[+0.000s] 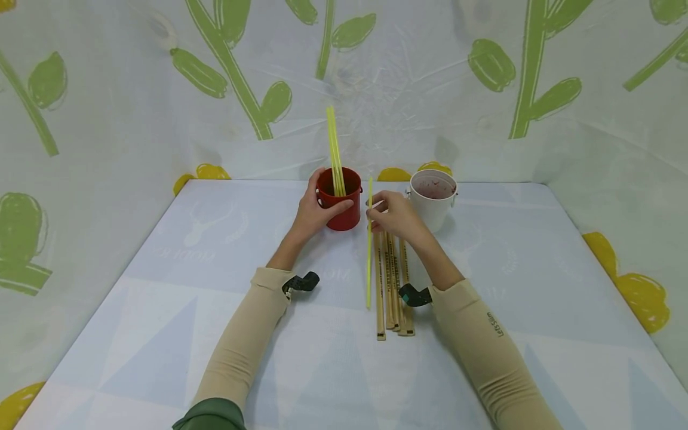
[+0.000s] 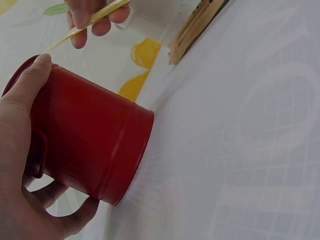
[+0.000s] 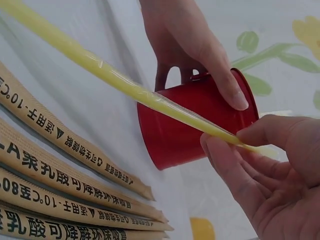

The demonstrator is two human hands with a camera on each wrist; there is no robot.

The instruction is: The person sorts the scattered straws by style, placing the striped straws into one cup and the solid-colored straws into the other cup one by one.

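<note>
My left hand (image 1: 312, 214) grips a small red bucket (image 1: 346, 220), thumb across its near side and the other fingers round the far side. Several yellow straws (image 1: 333, 143) stand upright in that bucket, leaning slightly. Just to the right, my right hand (image 1: 395, 214) pinches one yellow straw (image 1: 368, 263) near its upper end, between thumb and fingertips. In the right wrist view this straw (image 3: 120, 85) shows a clear plastic wrapper. Below the right hand lie several straws in brown paper sleeves (image 1: 391, 286), printed with dark lettering; their far ends are partly hidden by the hand.
A white bucket (image 1: 435, 209) stands behind the right wrist, with reddish marks inside. A pale blue patterned cloth (image 1: 177, 334) covers the table. Its far edge meets a whitish sheet (image 1: 398, 107) printed with green leaves, which also rises at both sides.
</note>
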